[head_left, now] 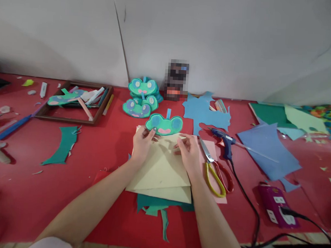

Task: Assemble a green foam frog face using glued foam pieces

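Note:
A green foam frog face (164,125) with blue eye circles, a pink mouth and a small blue tab on top is above the cream sheets (163,168). My left hand (142,143) pinches its lower left edge, with the thumb on the front. Just below its right end, my right hand (188,151) is open, its fingers loosely curled and apart, holding nothing. Scissors (212,163) with one yellow and one red handle lie to the right of that hand, partly on a pink sheet (220,198). Green scraps (164,224) stick out under the cream sheets.
Several finished-looking frog faces (142,86) are stacked by the wall. A wooden frame (93,121) with pens stands to the left. On the right are a blue glue gun (227,142), blue foam sheets (269,151) and a purple power strip (278,205) with a trailing cord.

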`<state>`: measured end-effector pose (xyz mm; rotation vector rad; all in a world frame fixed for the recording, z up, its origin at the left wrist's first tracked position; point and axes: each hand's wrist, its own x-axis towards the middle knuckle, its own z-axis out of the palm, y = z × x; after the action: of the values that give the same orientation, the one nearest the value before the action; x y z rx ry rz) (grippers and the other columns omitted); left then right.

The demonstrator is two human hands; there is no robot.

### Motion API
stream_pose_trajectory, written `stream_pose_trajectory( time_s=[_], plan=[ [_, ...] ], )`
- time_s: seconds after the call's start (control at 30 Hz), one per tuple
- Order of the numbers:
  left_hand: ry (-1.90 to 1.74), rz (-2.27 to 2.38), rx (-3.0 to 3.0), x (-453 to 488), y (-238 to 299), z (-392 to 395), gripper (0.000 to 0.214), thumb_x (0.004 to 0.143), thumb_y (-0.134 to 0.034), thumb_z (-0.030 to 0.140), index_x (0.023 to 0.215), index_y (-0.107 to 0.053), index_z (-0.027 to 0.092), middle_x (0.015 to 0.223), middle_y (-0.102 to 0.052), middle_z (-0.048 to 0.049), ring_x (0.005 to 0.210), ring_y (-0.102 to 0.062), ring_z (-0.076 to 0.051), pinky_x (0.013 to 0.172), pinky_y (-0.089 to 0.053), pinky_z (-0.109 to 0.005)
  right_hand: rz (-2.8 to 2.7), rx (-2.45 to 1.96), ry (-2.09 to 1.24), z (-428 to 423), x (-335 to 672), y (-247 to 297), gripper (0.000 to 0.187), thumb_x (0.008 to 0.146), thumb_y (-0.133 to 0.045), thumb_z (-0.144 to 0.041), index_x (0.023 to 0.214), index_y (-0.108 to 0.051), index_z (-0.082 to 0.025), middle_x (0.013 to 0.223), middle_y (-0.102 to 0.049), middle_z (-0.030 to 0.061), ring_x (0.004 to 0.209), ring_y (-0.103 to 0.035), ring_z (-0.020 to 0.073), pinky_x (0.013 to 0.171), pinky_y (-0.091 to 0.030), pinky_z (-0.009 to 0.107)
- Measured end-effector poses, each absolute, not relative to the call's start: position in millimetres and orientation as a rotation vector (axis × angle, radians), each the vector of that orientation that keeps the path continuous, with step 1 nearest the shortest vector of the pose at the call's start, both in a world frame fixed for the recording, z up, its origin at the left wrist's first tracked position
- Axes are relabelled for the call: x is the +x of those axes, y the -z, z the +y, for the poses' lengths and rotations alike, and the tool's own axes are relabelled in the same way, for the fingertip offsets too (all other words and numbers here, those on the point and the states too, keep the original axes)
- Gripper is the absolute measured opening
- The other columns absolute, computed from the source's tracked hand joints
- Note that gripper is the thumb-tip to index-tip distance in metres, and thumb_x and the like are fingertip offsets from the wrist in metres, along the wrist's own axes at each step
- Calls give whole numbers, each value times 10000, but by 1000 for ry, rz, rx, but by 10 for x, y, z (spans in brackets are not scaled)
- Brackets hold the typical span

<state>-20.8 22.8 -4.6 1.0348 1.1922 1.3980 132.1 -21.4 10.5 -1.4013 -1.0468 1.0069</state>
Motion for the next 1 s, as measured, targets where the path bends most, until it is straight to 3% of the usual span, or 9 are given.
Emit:
stream_pose_trajectory(
  time_s=[0.17, 0.3, 0.43, 0.77, 1.0],
  plan=[
    [-1664, 1373, 1113, -386, -99, 310, 199, 729, -652, 294, 869, -543, 204, 796, -646, 2, 757, -659, -133, 755, -532, -282, -1055, -1406, -1056, -214, 1332, -100, 304, 777, -573, -446, 976, -538, -219, 700, -533, -13, 640, -594, 156, 495, -533, 260],
    [-1771, 1428, 999, -667, -90, 449, 205, 728, -638, 323, 822, -498, 205, 751, -628, 17, 677, -661, -138, 725, -554, -319, -1093, -1411, -1100, -222, 1326, -109, 289, 776, -568, -452, 941, -552, -214, 701, -556, -4, 644, -590, 163, 521, -525, 272],
    [-1636, 1383, 941, -927, 60, 568, 160, 711, -626, 289, 778, -538, 173, 759, -660, -16, 675, -664, -147, 746, -551, -340, -1079, -1433, -1108, -232, 1317, -117, 307, 752, -571, -492, 894, -561, -219, 707, -581, 3, 651, -600, 177, 538, -518, 290],
    [-1751, 1413, 916, -1275, -77, 668, 170, 677, -630, 236, 794, -542, 150, 756, -649, -20, 658, -663, -132, 757, -542, -310, -1148, -1422, -1102, -229, 1321, -58, 300, 759, -554, -494, 867, -568, -215, 705, -614, 12, 643, -611, 180, 550, -495, 289],
    [-1910, 1959, 1165, -1344, -231, 575, 183, 738, -592, 301, 851, -518, 176, 766, -597, -15, 718, -627, -160, 705, -525, -307, -1178, -1409, -1101, -221, 1328, -28, 278, 772, -531, -479, 868, -571, -221, 727, -605, 16, 647, -605, 181, 550, -492, 286]
  ],
)
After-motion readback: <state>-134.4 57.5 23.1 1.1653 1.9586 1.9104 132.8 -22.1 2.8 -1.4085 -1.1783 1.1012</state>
